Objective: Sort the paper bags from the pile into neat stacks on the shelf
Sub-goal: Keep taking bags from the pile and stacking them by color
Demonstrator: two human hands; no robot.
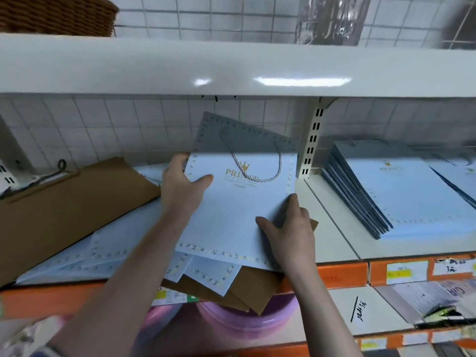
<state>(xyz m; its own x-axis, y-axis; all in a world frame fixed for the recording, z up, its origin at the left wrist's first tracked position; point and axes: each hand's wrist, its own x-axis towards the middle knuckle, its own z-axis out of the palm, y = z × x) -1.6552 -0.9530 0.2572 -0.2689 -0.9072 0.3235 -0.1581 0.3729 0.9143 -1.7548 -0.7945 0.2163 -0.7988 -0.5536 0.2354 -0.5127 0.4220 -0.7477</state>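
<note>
A white metal shelf (332,233) with an orange price strip along its front edge runs across a shop display backed by white wire grid; a wicker basket (56,14) sits on the tier above at upper left. At centre frame, both hands hold a light blue paper bag (231,215) with gold "PRINCE" lettering, a crown and a white cord handle, lying flat on top of a loose pile of blue and brown paper bags (108,228). The left hand (184,188) grips the bag's upper left edge, thumb on top and fingers curled behind it. The right hand (291,233) pinches its right edge, thumb on the face. At right, past the slotted upright (311,143), a neat stack of matching blue bags (396,191) lies on the shelf. Below centre, a pink plastic basin (244,323) shows.
</note>
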